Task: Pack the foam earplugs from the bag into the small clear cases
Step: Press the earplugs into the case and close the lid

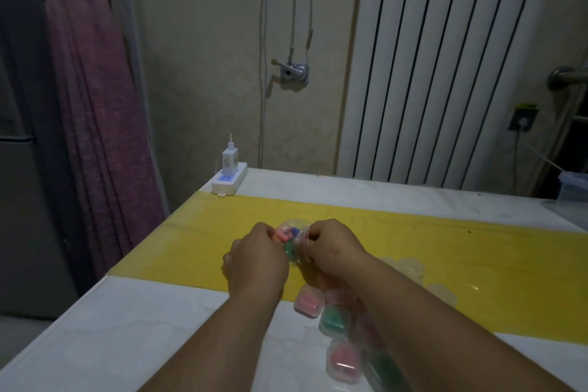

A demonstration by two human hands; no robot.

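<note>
A clear plastic bag (291, 234) of pink, green and blue foam earplugs is held just above the yellow strip of the table (445, 251). My left hand (256, 259) pinches its left edge and my right hand (331, 247) pinches its right edge, both closed on the bag. Below my right forearm lie several small clear cases with earplugs inside: a pink one (307, 302), a green one (332, 321) and another pink one (343, 360). Empty clear cases (410, 267) lie to the right on the yellow strip. Part of the pile is hidden by my right arm.
A white power strip (229, 182) with a charger plugged in stands at the table's far left corner. A translucent plastic box (574, 188) sits at the far right edge. The table's left edge drops off beside a purple curtain (95, 105).
</note>
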